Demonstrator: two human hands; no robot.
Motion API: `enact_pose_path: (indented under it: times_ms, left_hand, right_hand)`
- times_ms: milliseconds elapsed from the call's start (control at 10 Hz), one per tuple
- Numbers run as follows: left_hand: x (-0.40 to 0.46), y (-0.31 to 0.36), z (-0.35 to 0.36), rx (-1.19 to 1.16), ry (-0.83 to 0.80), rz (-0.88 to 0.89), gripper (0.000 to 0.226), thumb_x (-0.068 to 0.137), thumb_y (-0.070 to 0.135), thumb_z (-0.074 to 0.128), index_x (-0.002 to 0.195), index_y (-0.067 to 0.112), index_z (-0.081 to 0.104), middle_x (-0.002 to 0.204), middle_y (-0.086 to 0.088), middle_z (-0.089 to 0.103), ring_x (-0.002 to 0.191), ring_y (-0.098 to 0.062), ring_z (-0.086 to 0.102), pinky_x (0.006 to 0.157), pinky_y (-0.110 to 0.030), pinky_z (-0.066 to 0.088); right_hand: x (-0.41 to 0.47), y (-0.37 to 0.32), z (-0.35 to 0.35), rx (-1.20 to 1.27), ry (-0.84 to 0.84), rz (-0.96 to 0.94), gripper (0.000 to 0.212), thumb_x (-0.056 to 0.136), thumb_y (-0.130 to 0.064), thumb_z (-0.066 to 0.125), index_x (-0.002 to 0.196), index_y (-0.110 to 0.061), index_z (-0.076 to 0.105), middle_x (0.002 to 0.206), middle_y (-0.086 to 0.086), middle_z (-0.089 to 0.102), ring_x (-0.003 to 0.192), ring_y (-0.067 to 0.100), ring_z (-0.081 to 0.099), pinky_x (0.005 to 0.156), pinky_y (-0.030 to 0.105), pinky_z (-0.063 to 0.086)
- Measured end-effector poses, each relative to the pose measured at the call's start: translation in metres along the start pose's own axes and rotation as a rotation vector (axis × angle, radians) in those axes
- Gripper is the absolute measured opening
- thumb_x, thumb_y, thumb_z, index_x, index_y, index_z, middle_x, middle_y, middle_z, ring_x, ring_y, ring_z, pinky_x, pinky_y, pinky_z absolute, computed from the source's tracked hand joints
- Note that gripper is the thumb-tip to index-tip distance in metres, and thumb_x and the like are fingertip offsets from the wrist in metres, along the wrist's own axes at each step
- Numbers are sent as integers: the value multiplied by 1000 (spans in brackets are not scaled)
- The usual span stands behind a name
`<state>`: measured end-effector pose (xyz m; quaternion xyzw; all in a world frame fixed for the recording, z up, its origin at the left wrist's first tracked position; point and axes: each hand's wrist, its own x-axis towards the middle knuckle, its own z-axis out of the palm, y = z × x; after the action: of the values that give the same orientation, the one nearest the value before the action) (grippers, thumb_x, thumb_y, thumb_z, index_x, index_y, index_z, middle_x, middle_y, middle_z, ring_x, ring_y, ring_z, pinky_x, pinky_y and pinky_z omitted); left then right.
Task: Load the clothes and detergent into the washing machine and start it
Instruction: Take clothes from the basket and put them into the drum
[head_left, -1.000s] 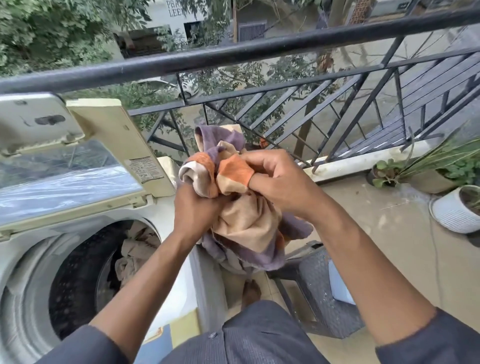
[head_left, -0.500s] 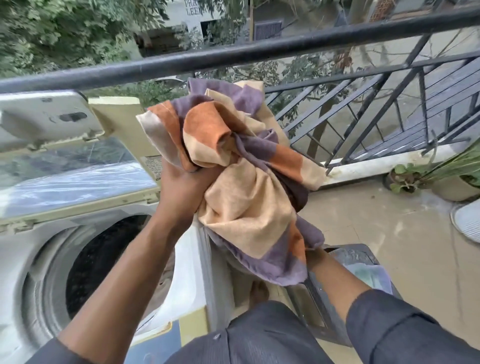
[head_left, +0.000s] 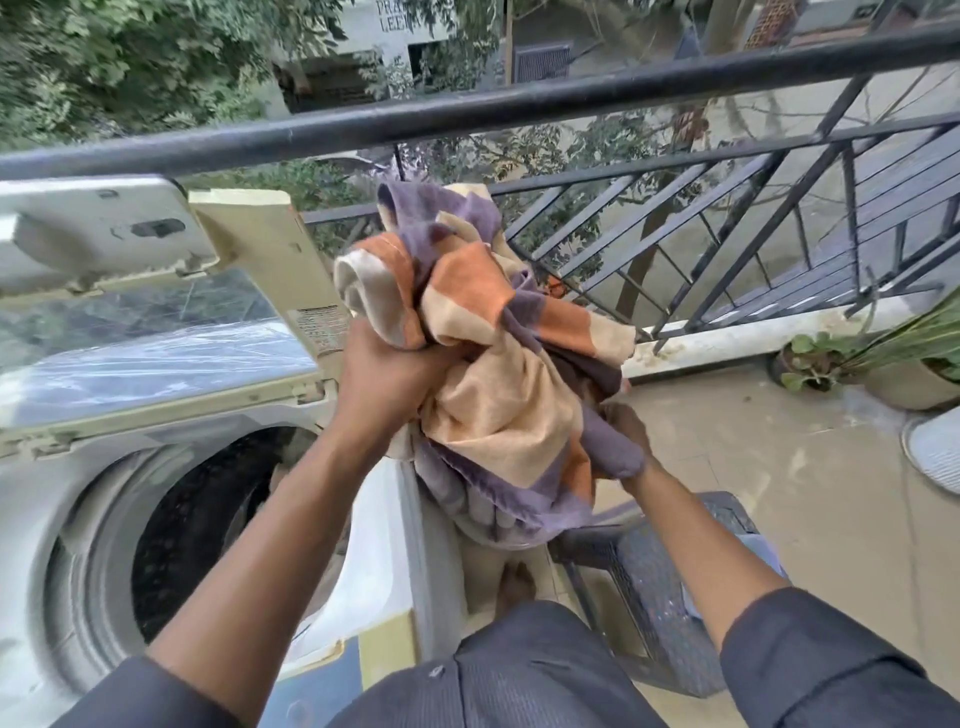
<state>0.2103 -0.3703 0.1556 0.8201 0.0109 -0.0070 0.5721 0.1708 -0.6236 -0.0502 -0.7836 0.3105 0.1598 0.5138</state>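
The washing machine (head_left: 156, 493) stood at the left with its lid (head_left: 130, 312) swung up and back, leaving the dark drum (head_left: 208, 530) open below; whether clothes already lay inside could not be made out. Just right of the lid, the left hand (head_left: 387, 379) had its fingers curled tight around a bunched cloth (head_left: 498, 384) in orange, tan and purple blocks, holding it raised beside the machine's right edge rather than over the opening. The cloth hung in loose folds down past the machine's side. Further right, the right hand (head_left: 626, 436) reached up under the bundle; its fingers seemed to pinch a purple fold, though most of them were hidden by the fabric. Below it sat a dark stool (head_left: 654, 587), and beyond that the black railing (head_left: 675, 88) and some potted plants (head_left: 857, 364) on the balcony floor. To do this step well, the bundle probably needed gathering from below first, so no trailing end would catch on the rim, then carrying left until it was squarely above the drum before letting go. A hanging corner could drape over the edge and stop the lid from closing, so both hands should likely push it well down. No detergent could be seen.
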Motion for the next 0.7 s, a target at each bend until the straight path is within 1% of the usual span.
enact_pose_path:
  times_ms: [100, 200, 300, 400, 500, 600, 700]
  left_hand:
    - [10, -30, 19, 164, 28, 68, 30, 66, 35, 85, 91, 28, 71, 82, 7, 75, 86, -20, 74, 69, -39, 55]
    - [8, -37, 28, 393, 62, 57, 45, 63, 46, 66, 100, 22, 71, 91, -6, 73, 94, -39, 70, 67, -31, 38]
    - [7, -44, 31, 481, 43, 110, 49, 72, 40, 68, 120, 27, 68, 108, -7, 72, 99, -44, 67, 68, -34, 39]
    - [8, -45, 35, 518, -13, 41, 33, 73, 20, 78, 105, 23, 70, 84, -1, 66, 86, -39, 66, 63, -31, 38]
    - [10, -41, 33, 320, -183, 1, 27, 77, 10, 79, 89, 28, 64, 73, 15, 65, 69, 0, 63, 58, -21, 42]
    - [10, -30, 22, 81, -719, -9, 43, 78, 2, 90, 109, 20, 67, 88, 21, 77, 85, 8, 71, 77, -11, 53]
    - [4, -28, 26, 108, -875, 84, 56, 70, 19, 95, 118, 29, 68, 109, 23, 78, 111, 6, 69, 97, -11, 50]
  right_hand:
    - [-33, -51, -37, -8, 163, -87, 54, 62, -49, 60, 103, -16, 72, 96, 1, 60, 89, 18, 52, 76, 38, 51]
    - [-36, -62, -54, -22, 237, -211, 29, 73, -47, 67, 74, -19, 65, 80, -2, 65, 80, 19, 56, 68, 41, 48]
    - [-53, -85, -70, 23, 260, -289, 28, 72, -34, 60, 95, -22, 69, 82, 0, 75, 79, 28, 71, 71, 54, 59]
    - [-83, -112, -75, 46, 241, -446, 18, 82, -24, 60, 98, -21, 68, 84, 1, 75, 82, 27, 71, 71, 51, 57]
    - [-98, -129, -69, 97, 199, -522, 18, 83, -20, 61, 98, -19, 70, 83, 4, 75, 82, 30, 72, 68, 50, 57]
    - [-105, -139, -51, 151, 201, -497, 29, 73, -12, 53, 92, -24, 72, 79, 0, 74, 73, 19, 68, 65, 43, 55]
    - [-110, -142, -38, 103, 222, -512, 31, 73, -16, 54, 94, -28, 73, 83, -4, 76, 82, 22, 72, 74, 50, 60]
